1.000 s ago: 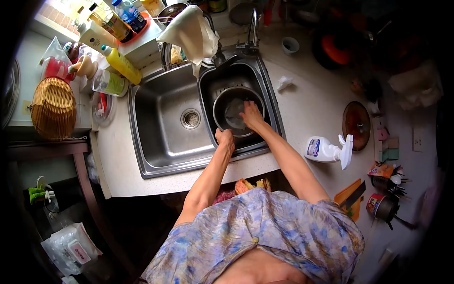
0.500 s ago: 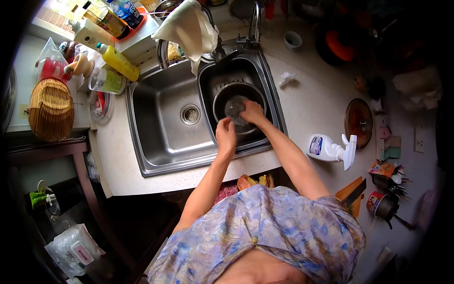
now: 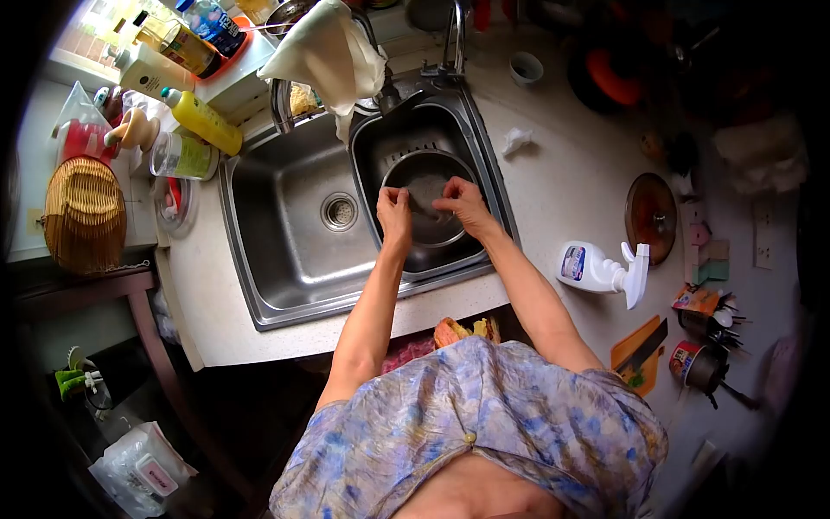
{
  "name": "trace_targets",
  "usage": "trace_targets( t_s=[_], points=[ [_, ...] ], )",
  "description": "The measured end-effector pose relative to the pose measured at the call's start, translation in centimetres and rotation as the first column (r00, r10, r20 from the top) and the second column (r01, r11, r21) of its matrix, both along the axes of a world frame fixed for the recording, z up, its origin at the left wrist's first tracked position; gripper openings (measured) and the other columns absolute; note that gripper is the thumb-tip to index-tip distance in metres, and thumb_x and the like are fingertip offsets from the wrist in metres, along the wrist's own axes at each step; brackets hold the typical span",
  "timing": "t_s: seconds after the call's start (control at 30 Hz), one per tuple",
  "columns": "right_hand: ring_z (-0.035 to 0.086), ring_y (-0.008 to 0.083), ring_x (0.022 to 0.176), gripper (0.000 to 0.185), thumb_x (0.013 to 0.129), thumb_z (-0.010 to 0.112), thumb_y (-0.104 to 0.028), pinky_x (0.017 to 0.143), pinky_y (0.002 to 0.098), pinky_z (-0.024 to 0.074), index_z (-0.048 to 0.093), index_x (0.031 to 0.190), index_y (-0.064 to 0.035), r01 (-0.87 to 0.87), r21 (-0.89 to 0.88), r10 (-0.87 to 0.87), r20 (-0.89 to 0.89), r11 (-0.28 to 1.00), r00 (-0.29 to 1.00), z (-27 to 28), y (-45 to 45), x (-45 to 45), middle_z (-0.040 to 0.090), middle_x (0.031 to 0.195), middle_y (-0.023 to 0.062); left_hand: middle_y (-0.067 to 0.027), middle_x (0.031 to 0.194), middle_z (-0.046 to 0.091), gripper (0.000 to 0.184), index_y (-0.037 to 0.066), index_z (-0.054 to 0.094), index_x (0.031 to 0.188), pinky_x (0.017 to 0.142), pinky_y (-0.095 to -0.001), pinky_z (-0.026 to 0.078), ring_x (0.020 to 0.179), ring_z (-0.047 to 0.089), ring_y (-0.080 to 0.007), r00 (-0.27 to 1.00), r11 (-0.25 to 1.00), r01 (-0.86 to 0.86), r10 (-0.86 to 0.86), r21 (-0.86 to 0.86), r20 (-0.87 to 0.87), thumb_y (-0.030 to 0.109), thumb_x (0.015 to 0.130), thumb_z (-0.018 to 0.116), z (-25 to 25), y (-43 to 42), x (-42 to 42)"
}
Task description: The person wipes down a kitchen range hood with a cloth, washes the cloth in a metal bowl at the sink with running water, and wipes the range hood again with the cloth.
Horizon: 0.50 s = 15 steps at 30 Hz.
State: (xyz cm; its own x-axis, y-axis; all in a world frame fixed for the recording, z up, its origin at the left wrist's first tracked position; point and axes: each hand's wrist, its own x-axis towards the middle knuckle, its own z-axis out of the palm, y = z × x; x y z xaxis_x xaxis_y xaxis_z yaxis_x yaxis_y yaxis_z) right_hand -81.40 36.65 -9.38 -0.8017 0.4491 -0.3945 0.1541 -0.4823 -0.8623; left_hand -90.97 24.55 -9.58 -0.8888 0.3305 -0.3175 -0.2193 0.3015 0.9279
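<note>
My left hand (image 3: pixel 395 216) is over the left rim of a round metal pot (image 3: pixel 430 251), its thumb and fingers pinched together. Above the pot's right side is my right hand (image 3: pixel 464 208), also in a pinch, with the fingertips pointing inward. A faint translucent patch (image 3: pixel 427 192) shows in the pot between the hands; I cannot make out what it is or whether either hand holds it. The pot sits in the smaller right basin (image 3: pixel 378 131) of a steel double sink.
The larger left basin (image 3: pixel 285 221) has a drain (image 3: pixel 339 212). A cloth (image 3: pixel 324 56) hangs over the faucet. On the right counter are a white spray bottle (image 3: pixel 596 270), crumpled tissue (image 3: pixel 517 140), a small cup (image 3: pixel 525 67) and a knife (image 3: pixel 644 344) on an orange board. Bottles stand at upper left.
My left hand has risen slightly and moved left. My right hand has drawn back from the translucent thing inside the pot, fingers now pinched. The view has shifted a little.
</note>
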Motion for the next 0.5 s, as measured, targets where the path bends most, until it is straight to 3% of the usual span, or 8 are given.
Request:
trace_targets(
  t_s=[0.07, 0.1, 0.17, 0.23, 0.3, 0.37, 0.43, 0.5],
  points=[
    [0.057, 0.0208, 0.080, 0.029, 0.058, 0.071, -0.004, 0.068, 0.0305, 0.0442, 0.052, 0.080, -0.0033, -0.203, 0.607, 0.037, 0.274, 0.768, 0.961, 0.5, -0.6, -0.7, 0.057, 0.079, 0.0100, -0.0146, 0.069, 0.055, 0.016, -0.001, 0.050, 0.082, 0.064, -0.0360, 0.042, 0.065, 0.053, -0.0245, 0.985, 0.994, -0.058, 0.041, -0.097, -0.166, 0.015, 0.084, 0.053, 0.9, 0.4, 0.7],
    [0.057, 0.0208, 0.080, 0.029, 0.058, 0.071, -0.004, 0.068, 0.0305, 0.0442, 0.052, 0.080, -0.0033, -0.199, 0.606, 0.033, 0.273, 0.770, 0.961, 0.6, -1.2, -1.1, 0.057, 0.079, 0.0100, -0.0168, 0.070, 0.055, 0.015, -0.001, 0.050, 0.082, 0.065, -0.0391, 0.042, 0.067, 0.055, -0.0304, 0.965, 0.990, -0.085, 0.054, -0.112, -0.258, 0.014, 0.085, 0.051, 0.0, 0.6, 1.0],
    [0.058, 0.0332, 0.082, 0.031, 0.060, 0.071, -0.004, 0.071, 0.0360, 0.0451, 0.051, 0.083, 0.0001, 0.046, 0.829, -0.101, 0.013, 0.557, 0.995, 0.0, -2.2, -1.8, 0.057, 0.080, 0.0167, -0.0182, 0.071, 0.055, 0.015, -0.001, 0.049, 0.081, 0.064, -0.0414, 0.042, 0.069, 0.055, -0.0348, 0.948, 0.977, -0.123, 0.064, -0.174, -0.311, 0.014, 0.085, 0.050, 0.0, 1.1, 1.5],
    [0.056, 0.0404, 0.083, 0.034, 0.059, 0.073, -0.005, 0.072, 0.0394, 0.0451, 0.051, 0.085, 0.0012, 0.072, 0.816, -0.110, -0.010, 0.573, 0.994, -0.4, -2.3, -1.5, 0.057, 0.081, 0.0196, -0.0186, 0.073, 0.056, 0.015, -0.001, 0.049, 0.082, 0.064, -0.0422, 0.042, 0.070, 0.055, -0.0359, 0.922, 0.972, -0.116, 0.029, -0.204, -0.387, 0.014, 0.086, 0.050, 0.0, 1.2, 1.7],
    [0.057, 0.0377, 0.081, 0.038, 0.057, 0.077, -0.011, 0.070, 0.0385, 0.0454, 0.054, 0.084, 0.0017, -0.059, 0.823, -0.073, 0.121, 0.565, 0.990, -0.6, -1.9, -0.8, 0.057, 0.081, 0.0197, -0.0191, 0.075, 0.056, 0.015, -0.001, 0.048, 0.083, 0.063, -0.0429, 0.042, 0.071, 0.055, -0.0371, 0.886, 0.966, -0.119, -0.001, -0.231, -0.463, 0.014, 0.087, 0.049, 0.1, 1.5, 1.4],
    [0.055, 0.0379, 0.082, 0.038, 0.056, 0.079, -0.016, 0.074, 0.0413, 0.0443, 0.056, 0.080, 0.0030, -0.319, 0.791, -0.008, 0.378, 0.523, 0.926, -0.4, -0.9, -0.3, 0.056, 0.077, 0.0188, -0.0202, 0.078, 0.056, 0.014, 0.000, 0.047, 0.088, 0.064, -0.0438, 0.041, 0.072, 0.055, -0.0381, 0.925, 0.981, -0.103, 0.033, -0.167, -0.378, 0.014, 0.088, 0.047, 1.1, 1.5, 1.2],
    [0.054, 0.0369, 0.083, 0.039, 0.053, 0.081, -0.021, 0.075, 0.0403, 0.0445, 0.057, 0.071, 0.0028, -0.347, 0.812, 0.006, 0.390, 0.469, 0.921, -0.5, -0.7, -0.1, 0.054, 0.084, 0.0192, -0.0206, 0.079, 0.056, 0.014, 0.000, 0.046, 0.089, 0.064, -0.0440, 0.041, 0.074, 0.055, -0.0381, 0.928, 0.982, -0.111, 0.047, -0.153, -0.369, 0.014, 0.089, 0.046, 0.7, 1.5, 1.0],
    [0.051, 0.0367, 0.092, 0.048, 0.053, 0.082, -0.023, 0.078, 0.0395, 0.0442, 0.056, 0.083, 0.0035, -0.334, 0.884, 0.107, 0.317, 0.326, 0.942, -0.7, -0.6, -0.2, 0.050, 0.097, 0.0205, -0.0209, 0.079, 0.056, 0.013, 0.001, 0.045, 0.090, 0.065, -0.0441, 0.041, 0.075, 0.056, -0.0381, 0.929, 0.984, -0.119, 0.064, -0.132, -0.365, 0.014, 0.089, 0.045, 0.3, 1.5, 0.8]
  ],
)
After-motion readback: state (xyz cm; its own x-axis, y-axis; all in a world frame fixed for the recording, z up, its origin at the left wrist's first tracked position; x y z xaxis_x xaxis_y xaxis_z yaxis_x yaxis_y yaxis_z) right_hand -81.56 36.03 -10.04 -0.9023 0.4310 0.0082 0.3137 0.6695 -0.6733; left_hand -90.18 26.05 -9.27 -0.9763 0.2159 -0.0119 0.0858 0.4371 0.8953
